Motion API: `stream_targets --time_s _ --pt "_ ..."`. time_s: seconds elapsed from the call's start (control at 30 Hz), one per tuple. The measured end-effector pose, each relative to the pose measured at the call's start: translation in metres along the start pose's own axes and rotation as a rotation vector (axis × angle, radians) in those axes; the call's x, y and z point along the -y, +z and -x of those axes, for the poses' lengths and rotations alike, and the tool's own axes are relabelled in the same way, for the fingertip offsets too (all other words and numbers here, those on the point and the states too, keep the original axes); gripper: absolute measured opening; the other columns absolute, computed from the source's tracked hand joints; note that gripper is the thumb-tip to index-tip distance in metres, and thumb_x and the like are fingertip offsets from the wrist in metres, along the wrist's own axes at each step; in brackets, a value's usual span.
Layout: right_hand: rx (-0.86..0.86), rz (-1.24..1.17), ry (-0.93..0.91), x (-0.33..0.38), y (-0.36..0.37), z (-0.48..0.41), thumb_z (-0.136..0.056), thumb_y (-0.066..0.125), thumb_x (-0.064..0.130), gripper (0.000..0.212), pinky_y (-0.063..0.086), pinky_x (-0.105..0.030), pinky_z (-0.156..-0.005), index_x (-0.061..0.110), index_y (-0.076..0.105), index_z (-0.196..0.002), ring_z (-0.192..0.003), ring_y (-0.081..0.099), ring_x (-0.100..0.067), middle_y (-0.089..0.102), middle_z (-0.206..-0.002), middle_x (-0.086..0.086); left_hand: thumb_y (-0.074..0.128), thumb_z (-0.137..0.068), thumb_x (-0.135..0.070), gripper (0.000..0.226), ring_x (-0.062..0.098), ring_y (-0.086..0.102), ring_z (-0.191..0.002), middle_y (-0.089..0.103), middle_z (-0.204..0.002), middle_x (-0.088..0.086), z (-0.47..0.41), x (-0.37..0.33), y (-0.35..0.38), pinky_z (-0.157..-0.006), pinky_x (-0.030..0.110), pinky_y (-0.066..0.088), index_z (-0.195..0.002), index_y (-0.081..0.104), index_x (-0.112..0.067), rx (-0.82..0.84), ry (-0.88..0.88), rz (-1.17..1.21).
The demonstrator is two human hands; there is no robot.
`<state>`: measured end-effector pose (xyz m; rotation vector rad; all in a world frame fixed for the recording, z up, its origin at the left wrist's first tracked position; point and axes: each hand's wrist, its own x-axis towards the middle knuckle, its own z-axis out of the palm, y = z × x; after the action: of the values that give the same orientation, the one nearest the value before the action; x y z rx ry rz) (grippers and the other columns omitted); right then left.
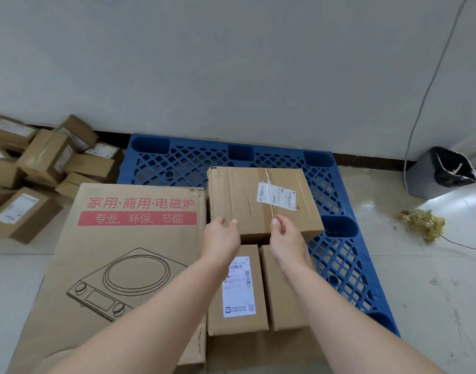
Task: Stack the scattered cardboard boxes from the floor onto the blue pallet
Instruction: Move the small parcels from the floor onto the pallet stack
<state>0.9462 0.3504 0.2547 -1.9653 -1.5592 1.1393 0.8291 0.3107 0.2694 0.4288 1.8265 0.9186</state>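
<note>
Box (263,201): sits mid-pallet (347,265), tight against big carton (129,238), near edge at left hand (222,236) and right hand (286,238), fingers curled there, grip or mere touch impossible to tell. Could tip forward onto small boxes (238,290) if released overhanging. Leaves bare pallet right and behind, wall (231,63) close.

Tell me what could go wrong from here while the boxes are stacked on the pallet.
1. The small boxes left of the blue pallet lie in a jumbled heap, some tilted; taking one may topple others.
2. Clear tape looks loose on the labelled box near the right hand and may snag.
3. A cable and yellow scraps lie on the floor right of the pallet; a foot might catch there.
</note>
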Motion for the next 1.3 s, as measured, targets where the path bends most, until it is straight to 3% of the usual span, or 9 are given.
stream_targets --time_s 0.27,0.37,0.5,0.77,0.9,1.03,1.13,1.2,1.3 --pt "0.058 -0.061 -0.126 0.119 0.089 0.037 -0.101 0.036 0.037 0.039 0.041 -0.031 -0.094 0.023 0.048 -0.135 -0.114 0.050 -0.014 0.055 -0.125 0.006 0.043 -0.100 -0.035 0.049 0.025 0.048 -0.120 0.050 -0.136 0.002 -0.016 -0.036 -0.157 -0.098 0.037 0.038 -0.145 0.037 -0.018 -0.131 0.043 0.103" --pt "0.098 -0.052 -0.177 0.159 0.127 0.051 -0.100 0.035 0.041 0.028 0.039 -0.025 -0.070 0.024 0.057 -0.105 -0.089 0.051 -0.015 0.055 -0.097 0.007 0.042 -0.100 -0.036 0.050 0.025 0.050 -0.119 0.050 -0.137 0.003 -0.021 -0.044 -0.216 -0.096 0.035 0.039 -0.145 0.036 -0.019 -0.159 0.052 0.128" --pt "0.135 -0.061 -0.204 0.210 0.175 0.072 -0.096 0.034 0.044 0.026 0.033 -0.028 -0.068 0.041 0.031 -0.071 -0.075 0.037 -0.012 0.037 -0.075 0.016 0.043 -0.100 -0.035 0.050 0.026 0.048 -0.123 0.045 -0.144 0.003 -0.024 -0.052 -0.289 -0.097 0.037 0.042 -0.145 0.036 -0.017 -0.230 0.063 0.155" --pt "0.249 -0.029 -0.338 0.288 0.255 0.108 -0.101 0.034 0.038 0.033 0.035 -0.028 -0.064 0.027 0.040 -0.071 -0.068 0.042 -0.011 0.043 -0.070 0.010 0.044 -0.100 -0.033 0.050 0.025 0.041 -0.131 0.042 -0.147 0.005 -0.033 -0.053 -0.392 -0.103 0.037 0.035 -0.146 0.036 -0.015 -0.359 0.014 0.257" --pt "0.322 -0.001 -0.390 0.309 0.295 0.111 -0.101 0.034 0.040 0.023 0.042 -0.031 -0.079 0.028 0.051 -0.093 -0.088 0.050 -0.013 0.053 -0.087 0.011 0.043 -0.101 -0.031 0.049 0.009 0.051 -0.091 0.049 -0.136 0.004 -0.039 -0.051 -0.429 -0.086 0.030 0.036 -0.146 0.036 -0.012 -0.407 0.021 0.322" --pt "0.376 0.027 -0.446 0.325 0.335 0.119 -0.101 0.034 0.040 0.028 0.036 -0.029 -0.071 0.035 0.037 -0.073 -0.081 0.043 -0.012 0.042 -0.073 0.014 0.044 -0.100 -0.032 0.048 0.023 0.045 -0.126 0.045 -0.143 0.004 -0.053 -0.037 -0.466 -0.100 0.036 0.036 -0.145 0.039 -0.014 -0.456 -0.026 0.352" --pt "0.397 0.042 -0.472 0.336 0.366 0.123 -0.100 0.034 0.039 0.024 0.036 -0.027 -0.069 0.029 0.043 -0.080 -0.080 0.044 -0.012 0.042 -0.073 0.013 0.043 -0.100 -0.034 0.047 0.026 0.043 -0.128 0.046 -0.142 0.005 -0.069 -0.025 -0.496 -0.102 0.038 0.036 -0.142 0.043 -0.013 -0.475 -0.064 0.363" --pt "0.417 0.062 -0.477 0.344 0.389 0.127 -0.101 0.033 0.039 0.024 0.038 -0.028 -0.074 0.023 0.047 -0.089 -0.084 0.047 -0.013 0.046 -0.079 0.013 0.043 -0.100 -0.034 0.038 0.026 0.048 -0.120 0.053 -0.131 0.003 -0.081 -0.017 -0.519 -0.098 0.038 0.038 -0.130 0.053 -0.014 -0.480 -0.088 0.387" --pt "0.427 0.067 -0.458 0.360 0.424 0.132 -0.101 0.033 0.038 0.027 0.038 -0.027 -0.074 0.024 0.050 -0.086 -0.084 0.049 -0.013 0.050 -0.082 0.010 0.043 -0.100 -0.032 0.027 0.021 0.046 -0.088 0.048 -0.083 -0.006 -0.101 -0.012 -0.554 -0.083 0.032 0.035 -0.075 0.048 -0.023 -0.520 -0.112 0.408"
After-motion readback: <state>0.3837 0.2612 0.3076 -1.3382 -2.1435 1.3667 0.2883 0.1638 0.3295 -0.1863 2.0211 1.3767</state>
